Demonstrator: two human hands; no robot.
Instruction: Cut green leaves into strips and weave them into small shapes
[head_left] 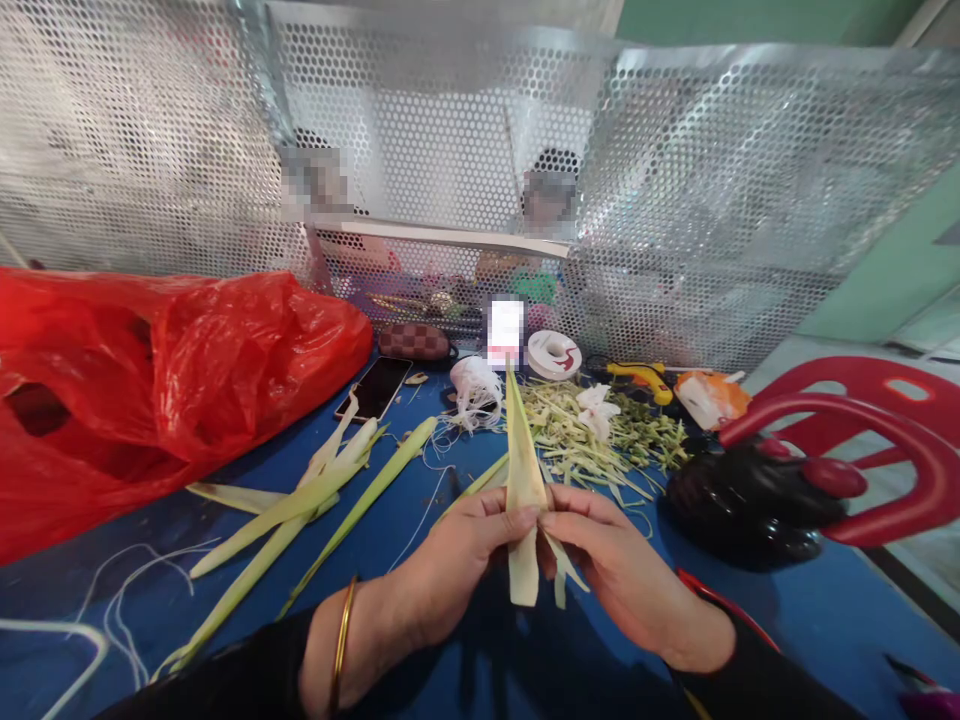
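Note:
Between my hands stands a long pale yellow-green leaf [526, 465], its narrow tip pointing away from me and its wide end toward me. My left hand [469, 535] pinches its left side with thumb and fingers. My right hand [600, 545] grips the right side, where a narrow strip [566, 565] splits off and hangs down. The two thumbs nearly meet on the leaf. More long pale leaves [300, 510] lie on the blue table [409, 640] to the left. A heap of shredded green trimmings [592, 430] sits beyond my right hand.
A red plastic bag [247, 370] fills the left. Behind the leaves are a phone [375, 388], checkered pouch [414, 341], white thread [478, 390], ribbon spool [554, 355] and yellow-handled tool [645, 378]. A black kettle [750, 500] stands right. Perforated silvery sheeting [450, 130] closes the back.

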